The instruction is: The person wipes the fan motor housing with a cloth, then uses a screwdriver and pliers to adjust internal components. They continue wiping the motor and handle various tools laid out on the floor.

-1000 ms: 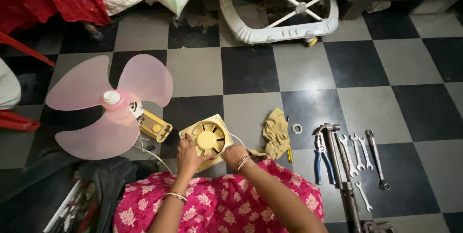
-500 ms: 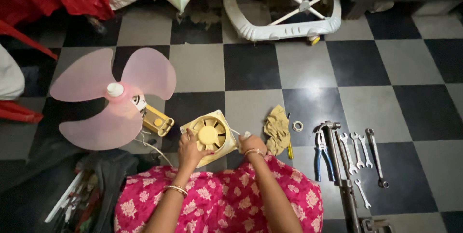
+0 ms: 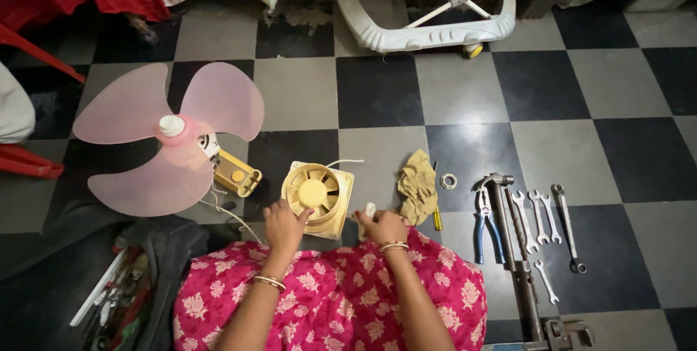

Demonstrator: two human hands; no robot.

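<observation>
At the lower centre of the frame, the left hand (image 3: 283, 224) grips the small yellow fan (image 3: 317, 198) on the floor; the right hand (image 3: 380, 226) pinches a white cloth (image 3: 368, 213). The loose wire (image 3: 341, 163) could snag.

We see a pink three-bladed fan (image 3: 163, 149) lying on the checkered floor (image 3: 377, 93), a crumpled yellow rag (image 3: 417, 185) — and further right, blue-handled pliers (image 3: 485, 222), a hammer (image 3: 501, 206) and a row of spanners (image 3: 541, 219).

Exhaust fan (image 3: 318, 198) on floor under left hand (image 3: 283, 225). Fan blade assembly (image 3: 170, 138) farther left. Rag (image 3: 417, 185) just beyond right hand (image 3: 382, 226); pliers (image 3: 483, 222) and spanners (image 3: 541, 217) right of it.
</observation>
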